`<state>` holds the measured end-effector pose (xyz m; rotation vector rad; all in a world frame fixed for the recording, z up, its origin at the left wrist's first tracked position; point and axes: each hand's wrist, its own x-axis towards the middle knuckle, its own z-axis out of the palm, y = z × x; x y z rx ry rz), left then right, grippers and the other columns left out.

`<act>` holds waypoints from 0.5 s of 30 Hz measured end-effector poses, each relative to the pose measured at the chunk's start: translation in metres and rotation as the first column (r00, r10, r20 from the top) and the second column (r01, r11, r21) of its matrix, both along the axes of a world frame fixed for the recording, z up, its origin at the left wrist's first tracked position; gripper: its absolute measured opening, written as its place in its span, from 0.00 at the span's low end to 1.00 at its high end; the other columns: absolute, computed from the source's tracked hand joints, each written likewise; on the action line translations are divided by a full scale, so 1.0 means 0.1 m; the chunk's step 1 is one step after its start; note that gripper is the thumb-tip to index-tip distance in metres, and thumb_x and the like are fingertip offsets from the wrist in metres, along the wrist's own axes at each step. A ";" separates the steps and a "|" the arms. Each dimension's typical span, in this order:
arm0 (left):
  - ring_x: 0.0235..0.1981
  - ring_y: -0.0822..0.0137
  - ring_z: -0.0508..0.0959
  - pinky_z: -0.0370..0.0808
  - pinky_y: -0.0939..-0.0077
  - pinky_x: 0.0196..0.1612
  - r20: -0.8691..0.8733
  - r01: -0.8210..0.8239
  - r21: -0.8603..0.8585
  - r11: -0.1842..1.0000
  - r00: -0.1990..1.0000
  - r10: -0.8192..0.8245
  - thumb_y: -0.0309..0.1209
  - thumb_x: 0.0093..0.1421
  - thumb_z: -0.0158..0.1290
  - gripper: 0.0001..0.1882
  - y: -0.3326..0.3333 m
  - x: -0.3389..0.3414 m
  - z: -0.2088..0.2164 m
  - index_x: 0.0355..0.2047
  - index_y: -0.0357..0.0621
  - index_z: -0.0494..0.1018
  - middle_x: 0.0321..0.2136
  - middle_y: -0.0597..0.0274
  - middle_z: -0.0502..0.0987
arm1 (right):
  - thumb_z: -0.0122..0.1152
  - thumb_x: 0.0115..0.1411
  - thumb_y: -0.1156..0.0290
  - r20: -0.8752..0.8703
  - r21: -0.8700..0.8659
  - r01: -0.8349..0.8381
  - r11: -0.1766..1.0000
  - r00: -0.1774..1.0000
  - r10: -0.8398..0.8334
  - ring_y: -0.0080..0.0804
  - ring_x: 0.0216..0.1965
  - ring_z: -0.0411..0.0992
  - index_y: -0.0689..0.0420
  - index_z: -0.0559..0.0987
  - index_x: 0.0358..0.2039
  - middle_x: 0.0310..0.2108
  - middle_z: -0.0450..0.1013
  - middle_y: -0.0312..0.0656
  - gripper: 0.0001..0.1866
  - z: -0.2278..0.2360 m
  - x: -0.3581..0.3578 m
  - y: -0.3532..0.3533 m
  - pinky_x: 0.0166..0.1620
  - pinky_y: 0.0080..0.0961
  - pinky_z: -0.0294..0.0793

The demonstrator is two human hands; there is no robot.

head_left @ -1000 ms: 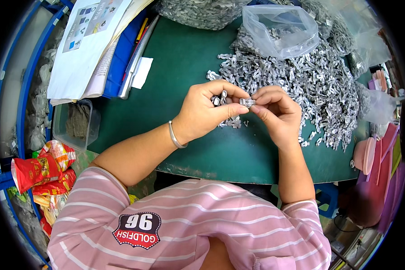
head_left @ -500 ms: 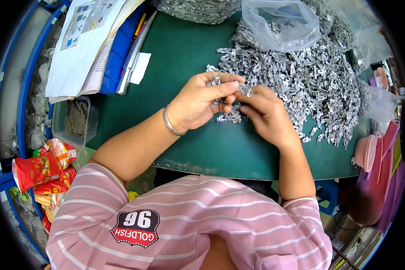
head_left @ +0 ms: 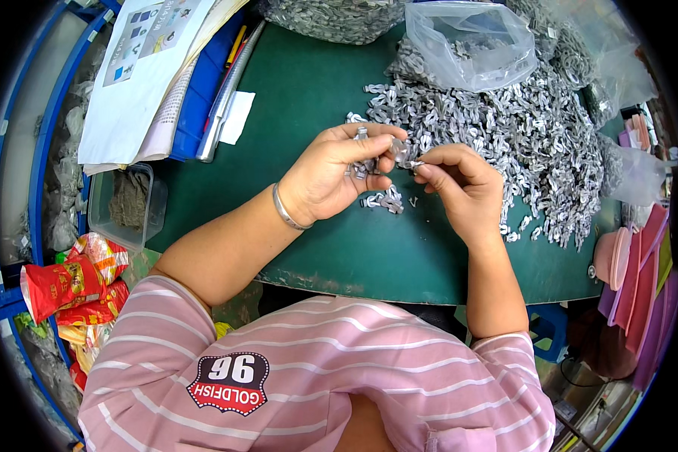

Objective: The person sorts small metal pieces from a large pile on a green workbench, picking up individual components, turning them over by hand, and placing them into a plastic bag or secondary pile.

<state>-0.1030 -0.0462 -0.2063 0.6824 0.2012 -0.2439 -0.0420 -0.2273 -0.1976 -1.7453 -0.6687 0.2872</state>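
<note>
My left hand (head_left: 346,160) is closed round several small grey looped parts. One such part (head_left: 399,152) sticks out between its thumb and forefinger. Just to the right, my right hand (head_left: 467,184) pinches a tiny piece (head_left: 416,164) at its fingertips, too small to name, close against that part. Below my left hand a little cluster of grey looped parts (head_left: 384,199) lies on the green table (head_left: 309,260). A big heap of the same kind of parts (head_left: 497,143) spreads behind and to the right of my right hand.
An open clear plastic bag (head_left: 471,53) stands on the heap, and a filled bag (head_left: 335,19) sits at the back. Far left are papers (head_left: 128,98), a blue folder (head_left: 196,109) and a clear plastic box (head_left: 128,203). Red packets (head_left: 68,282) lie beside blue shelving (head_left: 34,151).
My right hand has drawn back slightly to the right, its fingers now pinched in front of the part. In my left hand the held part has turned. Loose bits now show on the table.
</note>
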 end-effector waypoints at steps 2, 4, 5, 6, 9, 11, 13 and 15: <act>0.24 0.77 0.71 0.68 0.84 0.22 -0.097 -0.064 -0.027 0.998 0.993 0.061 0.29 0.58 0.49 0.09 -0.02 0.01 0.06 0.38 0.38 0.70 0.25 0.65 0.71 | 0.56 0.50 0.85 0.003 0.158 0.034 0.987 0.999 -0.035 0.22 0.27 0.72 0.64 0.76 0.27 0.28 0.71 0.40 0.04 0.00 0.01 0.00 0.27 0.14 0.71; 0.23 0.77 0.70 0.66 0.86 0.20 -0.086 -0.048 -0.003 0.999 0.995 0.047 0.29 0.57 0.50 0.09 -0.01 0.02 0.03 0.37 0.38 0.70 0.25 0.65 0.71 | 0.57 0.50 0.85 0.012 0.204 0.048 0.978 0.999 -0.052 0.22 0.27 0.72 0.65 0.76 0.28 0.31 0.71 0.41 0.04 -0.01 0.00 0.00 0.28 0.14 0.72; 0.23 0.77 0.70 0.65 0.87 0.18 -0.076 -0.036 0.023 0.999 0.996 0.038 0.29 0.56 0.52 0.09 -0.01 0.02 0.02 0.36 0.38 0.70 0.25 0.65 0.71 | 0.57 0.50 0.85 0.045 0.248 0.049 0.968 0.997 -0.062 0.22 0.27 0.71 0.65 0.76 0.28 0.31 0.71 0.42 0.04 -0.02 0.00 0.01 0.29 0.13 0.72; 0.23 0.77 0.70 0.65 0.87 0.18 -0.077 -0.035 0.022 0.999 0.996 0.036 0.29 0.56 0.52 0.09 -0.03 0.01 0.02 0.36 0.38 0.70 0.25 0.65 0.71 | 0.57 0.49 0.85 0.077 0.291 0.048 0.955 0.994 -0.074 0.22 0.27 0.71 0.65 0.76 0.28 0.32 0.71 0.42 0.04 -0.03 0.00 0.01 0.29 0.13 0.72; 0.20 0.80 0.69 0.62 0.89 0.16 0.028 0.066 0.302 0.951 0.997 -0.078 0.29 0.49 0.60 0.12 -0.04 -0.03 0.02 0.33 0.39 0.72 0.19 0.66 0.71 | 0.58 0.49 0.86 0.272 0.177 0.010 0.984 0.961 -0.058 0.23 0.27 0.71 0.66 0.76 0.28 0.32 0.70 0.43 0.05 -0.02 0.02 -0.03 0.31 0.14 0.71; 0.21 0.80 0.70 0.63 0.89 0.18 0.081 -0.024 0.440 0.898 0.997 -0.013 0.29 0.49 0.60 0.11 -0.09 -0.05 0.04 0.32 0.38 0.73 0.19 0.66 0.72 | 0.58 0.49 0.85 0.164 0.230 0.024 0.973 0.984 -0.063 0.23 0.28 0.71 0.65 0.76 0.28 0.32 0.70 0.43 0.05 0.00 -0.03 0.03 0.31 0.14 0.71; 0.17 0.80 0.67 0.61 0.90 0.18 0.253 -0.217 0.633 0.743 0.965 0.066 0.24 0.49 0.59 0.09 -0.12 -0.04 0.04 0.31 0.35 0.75 0.22 0.64 0.72 | 0.58 0.48 0.85 0.054 0.279 0.047 0.959 0.996 -0.065 0.23 0.30 0.70 0.65 0.77 0.28 0.33 0.70 0.43 0.05 0.01 -0.04 0.03 0.32 0.15 0.71; 0.20 0.79 0.69 0.63 0.89 0.21 0.433 -0.362 0.694 0.622 0.901 0.040 0.24 0.48 0.59 0.09 -0.09 -0.03 -0.03 0.31 0.36 0.75 0.23 0.64 0.73 | 0.59 0.48 0.84 -0.120 0.271 -0.085 0.959 0.985 0.121 0.23 0.33 0.70 0.64 0.77 0.28 0.34 0.70 0.42 0.06 0.01 -0.02 -0.01 0.34 0.15 0.71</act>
